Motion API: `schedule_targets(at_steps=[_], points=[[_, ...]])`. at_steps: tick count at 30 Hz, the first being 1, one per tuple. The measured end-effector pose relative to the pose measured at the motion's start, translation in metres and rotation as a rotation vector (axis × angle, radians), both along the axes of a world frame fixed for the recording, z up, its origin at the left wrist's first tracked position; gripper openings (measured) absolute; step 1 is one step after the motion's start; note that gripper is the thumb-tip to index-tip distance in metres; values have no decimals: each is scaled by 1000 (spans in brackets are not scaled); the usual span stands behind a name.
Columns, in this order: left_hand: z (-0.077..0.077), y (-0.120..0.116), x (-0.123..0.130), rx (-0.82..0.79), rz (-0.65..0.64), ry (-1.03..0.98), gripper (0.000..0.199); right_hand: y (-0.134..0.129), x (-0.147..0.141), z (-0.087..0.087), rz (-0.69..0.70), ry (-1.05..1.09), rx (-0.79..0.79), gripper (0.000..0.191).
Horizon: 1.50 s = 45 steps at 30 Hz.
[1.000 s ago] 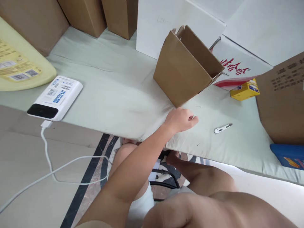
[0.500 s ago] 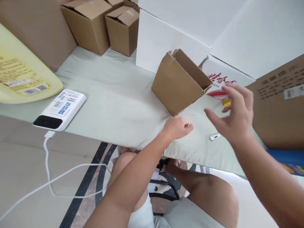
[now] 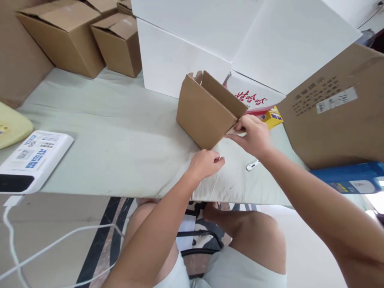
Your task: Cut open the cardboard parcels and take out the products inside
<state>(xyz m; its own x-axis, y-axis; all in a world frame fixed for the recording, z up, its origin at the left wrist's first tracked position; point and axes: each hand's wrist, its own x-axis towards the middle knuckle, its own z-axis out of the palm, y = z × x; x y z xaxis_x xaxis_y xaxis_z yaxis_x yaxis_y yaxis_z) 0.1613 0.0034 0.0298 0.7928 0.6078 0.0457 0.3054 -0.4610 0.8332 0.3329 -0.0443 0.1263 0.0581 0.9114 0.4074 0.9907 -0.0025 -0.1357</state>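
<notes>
A small brown cardboard box (image 3: 204, 110) stands tilted on the cloth-covered table, its open top facing up and to the right. My right hand (image 3: 255, 134) pinches a flap at the box's right edge between thumb and fingers. Close to the box's lower front corner, my left hand (image 3: 205, 165) rests on the cloth with its fingers curled in, and nothing shows in it. A small white box cutter (image 3: 253, 165) lies on the table below my right hand.
Brown boxes (image 3: 120, 44) stand at the back left, beside white panels (image 3: 180, 56). A white power bank (image 3: 39, 156) with a cable and a yellow bottle (image 3: 13, 126) are on the left. To the right are a yellow packet (image 3: 273, 117), a large carton (image 3: 336, 116) and a blue container (image 3: 348, 176).
My right hand has moved left and down from the air and closed on the box's flap. The left hand stays beside the box's corner. The view has shifted to the right.
</notes>
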Motion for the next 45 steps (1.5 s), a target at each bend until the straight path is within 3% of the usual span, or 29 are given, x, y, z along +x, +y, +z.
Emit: schedule_targets(at_steps=[5, 8, 11, 14, 18, 25, 30, 34, 37, 43, 45], points=[[-3, 0, -1, -26, 0, 19, 45, -85, 36, 21, -254, -30, 241, 42], [-4, 0, 1, -31, -3, 32, 44, -131, 77, 31, -526, -66, 342, 43], [-4, -1, 6, -27, -16, 41, 44, -161, 122, 34, -810, -97, 312, 49], [-5, -4, 11, -21, -31, 60, 46, -174, 156, 31, -929, -77, 212, 49], [-8, -6, 18, -16, -39, 93, 46, -171, 178, 23, -980, -14, 112, 45], [-13, -5, 28, -3, -47, 126, 46, -150, 200, 5, -893, 50, 43, 44], [-17, -5, 36, -3, -63, 137, 46, -135, 221, -10, -777, -79, 85, 50], [-19, -5, 40, -7, -72, 161, 45, -123, 245, -16, -967, -199, 159, 60], [-20, -4, 44, -8, -76, 190, 44, -114, 258, -15, -1073, -228, 121, 65], [-23, -4, 49, 1, -105, 221, 42, -92, 249, -12, -1198, -293, -121, 35], [-24, -5, 50, 5, -109, 228, 42, -81, 245, -11, -1210, -321, -161, 34]])
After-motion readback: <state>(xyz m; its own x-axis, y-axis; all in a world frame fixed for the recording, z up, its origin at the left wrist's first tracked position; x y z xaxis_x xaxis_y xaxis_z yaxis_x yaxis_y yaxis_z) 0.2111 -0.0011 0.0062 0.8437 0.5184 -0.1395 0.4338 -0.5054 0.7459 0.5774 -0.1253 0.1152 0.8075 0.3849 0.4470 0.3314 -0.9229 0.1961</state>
